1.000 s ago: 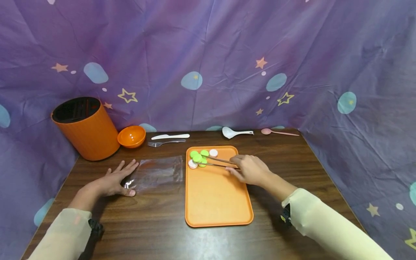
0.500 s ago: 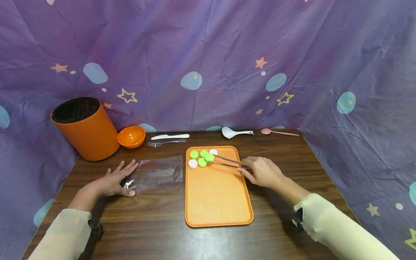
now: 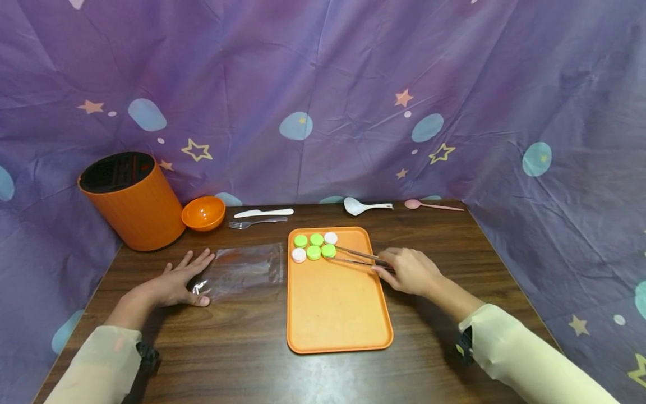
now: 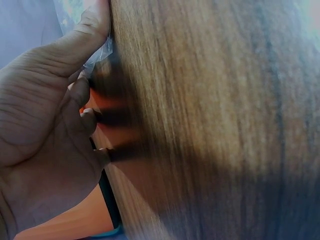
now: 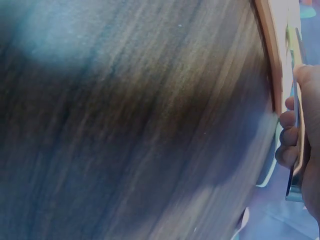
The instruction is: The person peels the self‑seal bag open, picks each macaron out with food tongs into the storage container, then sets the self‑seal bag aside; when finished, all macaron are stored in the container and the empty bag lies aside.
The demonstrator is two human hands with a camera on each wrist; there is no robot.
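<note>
In the head view my right hand [image 3: 410,271] grips metal tongs [image 3: 358,254], which reach left over the orange tray [image 3: 338,303]. The tips of the tongs are beside a green disc [image 3: 328,251]; whether they touch it I cannot tell. It lies in two short rows with several other green discs [image 3: 314,252] and two white discs [image 3: 299,255] in the tray's far left corner. My left hand [image 3: 174,282] rests with spread, fairly straight fingers on the near left end of a clear plastic bag [image 3: 247,269], flat on the table. The right wrist view shows fingers curled round the tongs [image 5: 299,135].
An orange cylindrical holder [image 3: 133,207] and an orange bowl [image 3: 204,213] stand at the back left. Along the back edge lie a white knife [image 3: 264,212], a clear fork [image 3: 257,222], a white ladle [image 3: 355,206] and a pink spoon [image 3: 414,204]. A purple cloth hangs behind.
One green disc, on top of the others a second ago, was carried right by the tongs and now lies at the near row's right end. My right hand shifted right; my left hand stayed still.
</note>
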